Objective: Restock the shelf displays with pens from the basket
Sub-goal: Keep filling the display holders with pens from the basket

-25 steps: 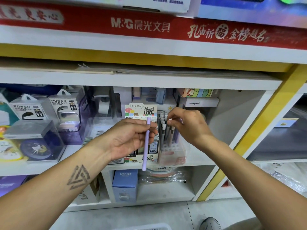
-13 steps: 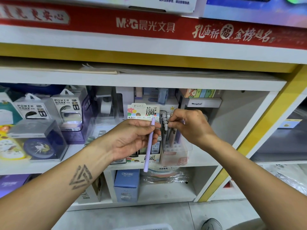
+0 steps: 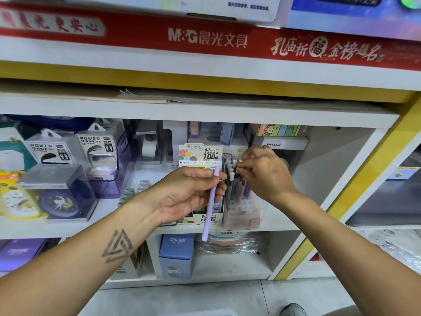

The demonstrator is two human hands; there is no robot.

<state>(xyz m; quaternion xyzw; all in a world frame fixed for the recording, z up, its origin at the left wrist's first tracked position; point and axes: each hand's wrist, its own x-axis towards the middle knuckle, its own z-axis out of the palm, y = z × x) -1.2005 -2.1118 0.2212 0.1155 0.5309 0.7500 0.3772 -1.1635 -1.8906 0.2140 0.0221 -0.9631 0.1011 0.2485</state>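
Right hand's (image 3: pixel 264 172) grip (pens) hidden

Left hand (image 3: pixel 191 192) pinches a lilac pen (image 3: pixel 210 206); right hand (image 3: pixel 265 173) grips racked pens (image 3: pixel 234 179).

Power bank boxes (image 3: pixel 75 149) left; blue Cruhre box (image 3: pixel 176 255) below.

Pale lilac pen (image 3: pixel 210 201). Red banner (image 3: pixel 205 39) above it, cream lettering. Yellow shelf edging (image 3: pixel 159 76) below the banner. Blue box (image 3: pixel 176 256) below the pen. Dark triangle tattoo (image 3: pixel 117 247) on the forearm.
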